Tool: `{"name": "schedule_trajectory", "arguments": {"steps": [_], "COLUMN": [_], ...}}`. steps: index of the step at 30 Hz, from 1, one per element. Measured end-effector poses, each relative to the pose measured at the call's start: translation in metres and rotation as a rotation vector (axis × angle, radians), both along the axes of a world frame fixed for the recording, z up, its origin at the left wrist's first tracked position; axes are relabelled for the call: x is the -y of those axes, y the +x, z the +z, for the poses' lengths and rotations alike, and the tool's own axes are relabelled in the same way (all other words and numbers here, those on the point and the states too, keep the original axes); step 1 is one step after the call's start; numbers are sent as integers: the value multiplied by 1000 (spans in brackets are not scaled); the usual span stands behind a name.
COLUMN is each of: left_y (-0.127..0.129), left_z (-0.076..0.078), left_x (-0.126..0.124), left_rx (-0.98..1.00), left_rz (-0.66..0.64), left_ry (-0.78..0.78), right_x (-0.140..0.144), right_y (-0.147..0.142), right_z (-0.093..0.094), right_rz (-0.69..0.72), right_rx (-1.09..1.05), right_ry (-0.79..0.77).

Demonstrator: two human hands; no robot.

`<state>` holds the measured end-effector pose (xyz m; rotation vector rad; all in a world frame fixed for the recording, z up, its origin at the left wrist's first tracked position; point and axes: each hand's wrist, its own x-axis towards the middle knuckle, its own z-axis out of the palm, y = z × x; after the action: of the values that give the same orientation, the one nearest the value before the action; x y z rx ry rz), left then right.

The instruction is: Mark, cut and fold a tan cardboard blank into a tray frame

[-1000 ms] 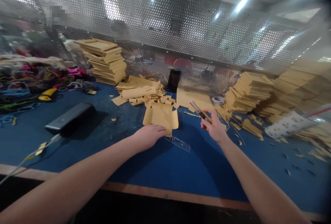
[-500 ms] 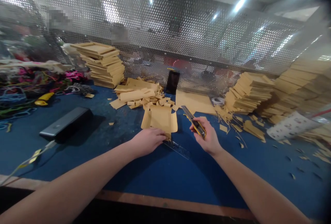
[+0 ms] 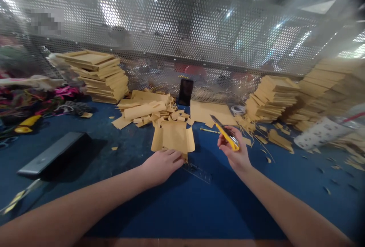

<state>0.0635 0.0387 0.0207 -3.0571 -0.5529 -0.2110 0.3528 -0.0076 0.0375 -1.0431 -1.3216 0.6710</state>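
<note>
By the right hand [image 3: 238,155], a smooth yellow knife [image 3: 228,137] with a thin metal blade is held. By the left hand [image 3: 164,165], palm down, a brown card [image 3: 174,136] with curved flaps is touched on the blue table [image 3: 159,209], beside a clear, flat ruler [image 3: 200,174]. The knife has been turned since half a second ago; more yellow is shown.

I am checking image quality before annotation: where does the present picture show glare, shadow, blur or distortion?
Head view: glare streaks the perforated metal screen; shadow falls right of the black box-shaped device; head view, far right: the cardboard stack looks smeared; head view, centre: the yellow utility knife is clearer, the transparent ruler faint; head view, bottom: the forearms seem stretched toward the corners.
</note>
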Motion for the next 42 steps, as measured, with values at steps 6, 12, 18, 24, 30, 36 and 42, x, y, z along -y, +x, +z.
{"name": "schedule_trajectory", "arguments": {"steps": [6, 12, 18, 24, 30, 36, 42], "left_y": [-6, -6, 0, 4, 6, 8, 8], "left_z": [-7, -12, -3, -8, -8, -4, -7], "left_x": [-6, -11, -11, -13, -15, -16, -18], "left_rx": [37, 117, 227, 238, 284, 242, 231], "left_rz": [9, 25, -41, -69, -88, -87, -95], "left_ry": [-70, -142, -177, -128, -115, -160, -174], "right_x": [1, 0, -1, -2, -8, -10, -11], "right_y": [6, -7, -12, -10, -11, -12, -11], "right_z": [12, 15, -5, -7, -12, -11, -13], "right_rz": [-321, 24, 253, 247, 270, 266, 286], "right_rx": [533, 906, 931, 897, 819, 817, 818], "right_ry": [98, 297, 377, 356, 476, 518, 511]}}
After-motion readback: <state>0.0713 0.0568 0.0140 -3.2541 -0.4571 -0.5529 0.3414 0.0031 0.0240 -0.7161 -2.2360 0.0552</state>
